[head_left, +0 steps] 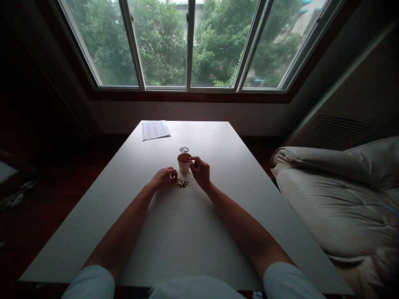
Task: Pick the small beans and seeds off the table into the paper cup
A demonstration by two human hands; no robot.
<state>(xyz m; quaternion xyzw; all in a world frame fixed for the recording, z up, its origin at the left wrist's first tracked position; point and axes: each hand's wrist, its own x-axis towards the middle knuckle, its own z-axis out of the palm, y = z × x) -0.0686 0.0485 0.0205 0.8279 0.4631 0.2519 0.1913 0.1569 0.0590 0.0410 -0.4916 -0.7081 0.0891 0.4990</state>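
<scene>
A light brown paper cup (183,164) stands upright near the middle of the white table (187,241). Just in front of it lies a small pile of dark and yellowish pieces (183,183), too tiny to name for sure. My right hand (200,171) is at the cup's right side, its thumb and forefinger pinched together over the rim; whatever sits between them is too small to see. Left of the pile, my left hand (164,177) rests low by the tabletop. Its fingers are curled together at the pile's edge, and any piece inside them is hidden.
Behind the cup lies a small round item with dark markings (184,150). Printed sheets (155,130) lie at the table's far left corner. A padded light-coloured sofa (336,199) stands to the right, and a wide window (190,45) is beyond the table.
</scene>
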